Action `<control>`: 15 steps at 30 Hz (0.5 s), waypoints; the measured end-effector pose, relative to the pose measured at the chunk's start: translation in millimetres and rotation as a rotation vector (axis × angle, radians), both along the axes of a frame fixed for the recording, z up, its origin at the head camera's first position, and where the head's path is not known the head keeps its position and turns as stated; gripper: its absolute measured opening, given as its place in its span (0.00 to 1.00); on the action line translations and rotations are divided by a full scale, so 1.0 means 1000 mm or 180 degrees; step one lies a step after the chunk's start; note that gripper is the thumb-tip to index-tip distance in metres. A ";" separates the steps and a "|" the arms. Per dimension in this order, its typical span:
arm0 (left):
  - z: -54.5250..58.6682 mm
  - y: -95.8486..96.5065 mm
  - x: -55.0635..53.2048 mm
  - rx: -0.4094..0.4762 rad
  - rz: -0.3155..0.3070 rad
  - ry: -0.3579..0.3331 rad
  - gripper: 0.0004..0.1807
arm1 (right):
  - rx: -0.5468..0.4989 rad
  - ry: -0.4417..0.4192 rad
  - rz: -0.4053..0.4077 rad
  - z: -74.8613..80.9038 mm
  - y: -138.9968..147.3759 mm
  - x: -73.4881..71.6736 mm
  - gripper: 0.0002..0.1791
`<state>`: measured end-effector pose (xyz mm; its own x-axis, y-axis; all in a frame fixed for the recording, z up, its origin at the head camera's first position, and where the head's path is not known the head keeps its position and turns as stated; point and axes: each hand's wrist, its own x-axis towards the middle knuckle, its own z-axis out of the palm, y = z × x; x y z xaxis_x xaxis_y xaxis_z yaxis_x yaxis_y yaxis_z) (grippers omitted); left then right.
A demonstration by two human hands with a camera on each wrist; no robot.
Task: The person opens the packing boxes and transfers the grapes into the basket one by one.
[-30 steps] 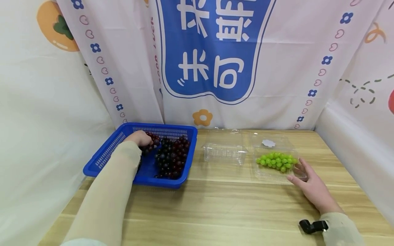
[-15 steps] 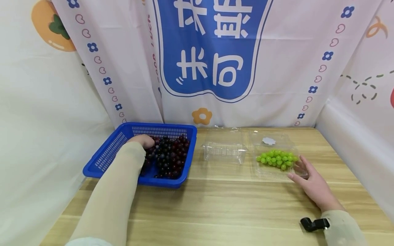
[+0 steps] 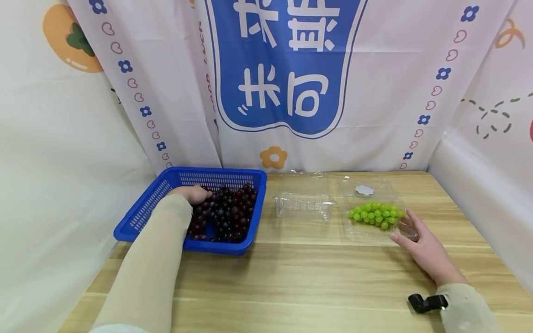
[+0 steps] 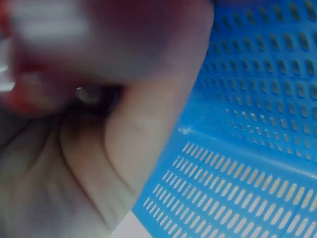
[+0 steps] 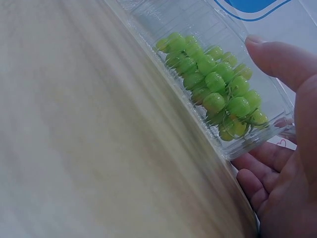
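Observation:
Inside the blue basket (image 3: 125, 230), my left hand (image 3: 189, 193) holds a bunch of dark red grapes (image 3: 201, 217); its fingertips are hidden. Close to the left wrist camera, blurred red grapes (image 4: 34, 94) lie against the palm. A darker bunch of grapes (image 3: 223, 208) and another dark red bunch (image 3: 243, 208) lie to the right in the basket. My right hand (image 3: 429, 249) rests at the right end of a clear plastic box (image 3: 362, 233), thumb and fingers spread. Green grapes (image 5: 215, 87) lie in that box.
A second clear plastic box (image 3: 304, 206) stands open between the basket and the box of green grapes. A pale scalloped label (image 3: 364, 190) is on the right box's lid. The wooden table (image 3: 291, 286) meets a printed cloth (image 3: 374, 115) at the back.
The dark red bunch at my left hand has come down and forward, covering part of the basket's bare floor. My left hand shifted slightly right. The right hand stays at the box.

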<state>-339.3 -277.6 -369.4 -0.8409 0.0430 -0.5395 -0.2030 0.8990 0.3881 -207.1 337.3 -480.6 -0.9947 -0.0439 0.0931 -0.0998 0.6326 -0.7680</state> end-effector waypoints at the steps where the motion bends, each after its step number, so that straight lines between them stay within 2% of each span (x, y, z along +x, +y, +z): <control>1: 0.000 0.000 0.000 0.0023 0.0024 0.0002 0.43 | 0.0001 0.0002 -0.0003 0.000 0.000 0.000 0.55; 6: 0.000 -0.001 0.002 -0.0042 0.0036 0.0053 0.44 | -0.0011 0.0011 -0.0006 0.000 0.000 0.001 0.55; 9: 0.001 -0.002 0.003 -0.0117 0.0087 0.0039 0.46 | -0.0018 0.0025 0.0008 -0.001 0.000 0.001 0.55; 15: 0.001 -0.008 0.004 -0.0086 0.0243 -0.0048 0.50 | -0.0022 0.0023 0.0009 0.000 0.001 0.001 0.55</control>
